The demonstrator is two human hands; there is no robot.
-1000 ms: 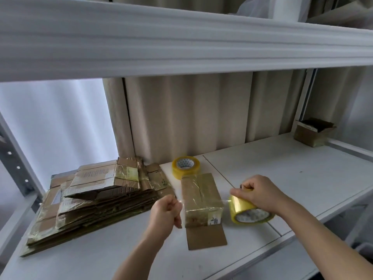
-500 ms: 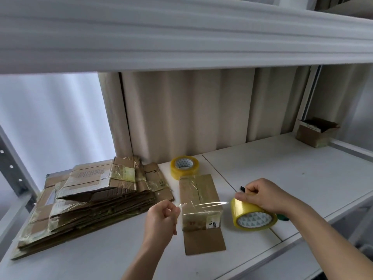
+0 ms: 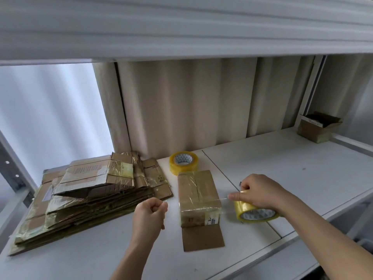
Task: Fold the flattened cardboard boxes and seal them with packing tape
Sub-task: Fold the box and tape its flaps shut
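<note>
A small folded cardboard box (image 3: pixel 196 190) lies on the white shelf (image 3: pixel 282 168), one flap lying flat toward me. My right hand (image 3: pixel 260 194) grips a yellowish roll of packing tape (image 3: pixel 254 212) just right of the box. A clear strip of tape (image 3: pixel 201 202) stretches from the roll across the box's near end to my left hand (image 3: pixel 150 212), which pinches the strip's free end left of the box. A stack of flattened cardboard boxes (image 3: pixel 86 195) sits at the left.
A second tape roll (image 3: pixel 183 162) stands behind the box near the curtain. An open small cardboard box (image 3: pixel 319 126) sits at the far right corner. An upper shelf beam (image 3: pixel 181 27) hangs overhead. A shelf post (image 3: pixel 14 170) rises at the left.
The tape strip has been drawn out longer. My left hand moved left, away from the box, and my right hand with the roll shifted slightly right.
</note>
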